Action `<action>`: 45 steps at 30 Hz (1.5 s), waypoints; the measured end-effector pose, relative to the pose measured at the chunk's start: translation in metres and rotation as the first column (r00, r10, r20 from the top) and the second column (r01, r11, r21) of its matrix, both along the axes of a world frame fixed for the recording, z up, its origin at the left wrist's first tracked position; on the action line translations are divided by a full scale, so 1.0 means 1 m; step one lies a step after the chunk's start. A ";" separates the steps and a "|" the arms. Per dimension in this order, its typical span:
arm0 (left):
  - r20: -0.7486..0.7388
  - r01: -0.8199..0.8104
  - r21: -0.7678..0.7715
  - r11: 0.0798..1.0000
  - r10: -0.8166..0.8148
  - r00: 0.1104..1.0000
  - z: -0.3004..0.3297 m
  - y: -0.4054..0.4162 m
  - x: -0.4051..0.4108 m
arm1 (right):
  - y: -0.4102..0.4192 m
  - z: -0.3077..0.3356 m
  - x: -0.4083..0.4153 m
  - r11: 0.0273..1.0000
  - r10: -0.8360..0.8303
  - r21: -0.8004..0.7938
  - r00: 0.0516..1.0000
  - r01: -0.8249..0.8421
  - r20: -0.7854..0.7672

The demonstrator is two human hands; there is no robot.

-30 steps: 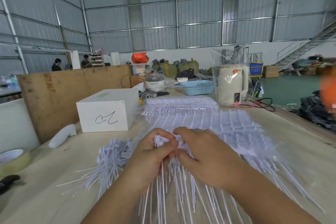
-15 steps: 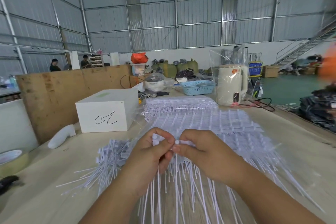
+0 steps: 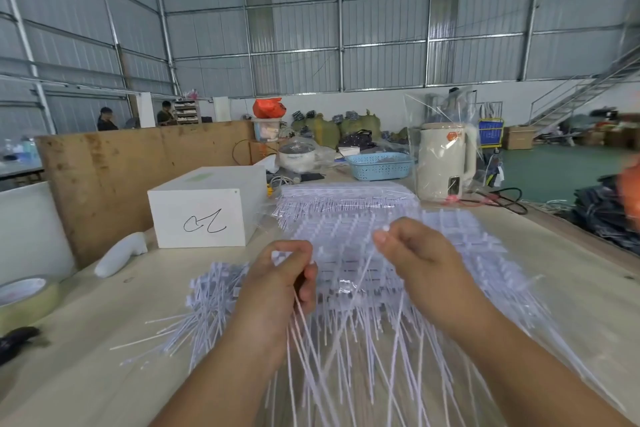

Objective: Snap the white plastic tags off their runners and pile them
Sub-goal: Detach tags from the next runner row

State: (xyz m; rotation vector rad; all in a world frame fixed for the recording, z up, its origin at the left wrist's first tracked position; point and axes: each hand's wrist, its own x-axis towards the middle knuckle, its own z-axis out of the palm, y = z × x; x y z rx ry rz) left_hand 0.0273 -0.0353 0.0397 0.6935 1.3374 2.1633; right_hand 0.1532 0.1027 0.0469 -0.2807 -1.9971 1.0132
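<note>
1. Your left hand [image 3: 284, 274] is curled round a bunch of white tags [image 3: 301, 329]. It grips them near their head ends, and the long thin tails fan down toward you below your fist.

2. Your right hand [image 3: 412, 253] pinches something small and white between thumb and forefinger, raised just to the right of your left fist. It looks like one tag's head or a piece of runner, but it is too small to say which. One thin strand trails from the pinch down toward the fan.

3. The sheets of unbroken runners [image 3: 363, 243] lie flat on the table just beyond both hands, and more are stacked farther back. The pile of loose tags [image 3: 211, 291] sits immediately left of your left hand.

4. These tags are probably very light, springy and smooth. The tails bend and slide, so a grip on them would likely slip.

5. Take hold at the stiff blocky head, close to where it joins the runner, and bend sharply there. I judge that pulling along the tail would stretch or kink it.

6. Keep the bunch held firmly, because a loose fist would let the tails splay and tangle.
</note>
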 end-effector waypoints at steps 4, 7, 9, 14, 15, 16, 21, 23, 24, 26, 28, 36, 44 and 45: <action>-0.041 0.151 -0.082 0.985 -0.155 0.987 0.001 0.000 0.011 | -0.018 -0.011 -0.011 0.963 0.233 0.087 0.948 -0.256 0.217; 0.010 0.212 -0.083 0.974 -0.212 0.977 0.002 -0.003 0.010 | -0.022 -0.011 -0.011 0.955 0.206 0.164 0.949 -0.248 0.237; -0.006 0.252 -0.089 0.964 -0.253 0.967 0.001 -0.002 0.009 | -0.023 -0.009 -0.010 0.947 0.174 0.223 0.953 -0.230 0.247; -0.090 0.359 -0.087 0.929 -0.366 0.926 -0.004 -0.001 0.012 | -0.026 -0.003 -0.007 0.926 0.122 0.321 0.963 -0.198 0.240; -0.159 0.355 -0.100 0.930 -0.367 0.917 -0.004 -0.002 0.013 | -0.027 -0.002 -0.005 0.921 0.094 0.345 0.963 -0.180 0.251; -0.230 0.334 -0.124 0.934 -0.355 0.906 -0.003 -0.003 0.013 | -0.027 0.000 -0.004 0.913 0.057 0.376 0.963 -0.157 0.263; -0.357 0.178 -0.126 0.976 -0.213 0.909 -0.001 -0.003 0.016 | -0.032 0.001 -0.002 0.875 -0.055 0.475 0.957 -0.091 0.285; -0.370 0.120 -0.090 0.989 -0.145 0.918 -0.002 -0.002 0.016 | -0.032 0.002 -0.002 0.852 -0.148 0.524 0.954 -0.010 0.260; -0.375 0.103 -0.081 0.991 -0.126 0.919 -0.002 -0.002 0.015 | -0.031 0.002 -0.001 0.838 -0.207 0.544 0.946 0.041 0.248; -0.392 0.093 -0.079 0.993 -0.117 0.912 -0.003 -0.002 0.015 | -0.029 0.002 -0.002 0.835 -0.275 0.542 0.923 0.091 0.270; -0.407 0.090 -0.080 0.993 -0.115 0.906 -0.003 -0.002 0.016 | -0.028 0.000 -0.003 0.867 -0.235 0.496 0.915 0.044 0.329; -0.411 0.102 -0.091 0.991 -0.130 0.902 -0.005 -0.004 0.000 | -0.027 0.005 0.000 0.902 -0.049 0.414 0.922 -0.124 0.383; -0.461 0.100 -0.038 0.994 -0.106 0.881 -0.007 0.001 0.001 | -0.028 0.012 0.006 0.885 -0.117 0.459 0.916 -0.079 0.383; -0.457 0.090 -0.023 0.996 -0.091 0.885 -0.007 0.001 0.001 | -0.027 0.012 0.007 0.875 -0.157 0.482 0.912 -0.050 0.380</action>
